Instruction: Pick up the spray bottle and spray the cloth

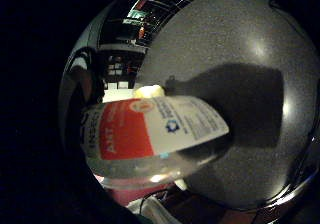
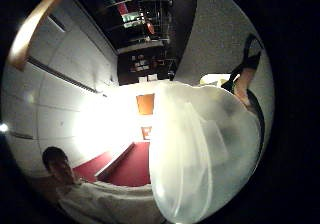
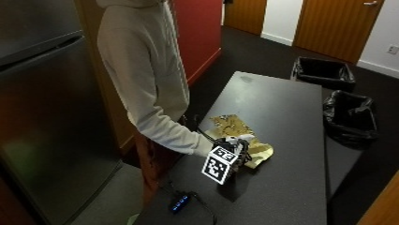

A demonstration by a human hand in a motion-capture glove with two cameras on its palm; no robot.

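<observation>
Clear plastic spray bottle with a red and white label point(image 1: 155, 129) fills both palm views, so I read my black-gloved right hand point(image 3: 232, 152) as wrapped around it, low centre of the outside view. Just beyond it, mid-frame, the crumpled tan and yellow cloth point(image 3: 233, 129) lies on the dark speckled table point(image 3: 280, 103). I'd aim the nozzle squarely at the cloth, keep the bottle upright, then squeeze the trigger.
</observation>
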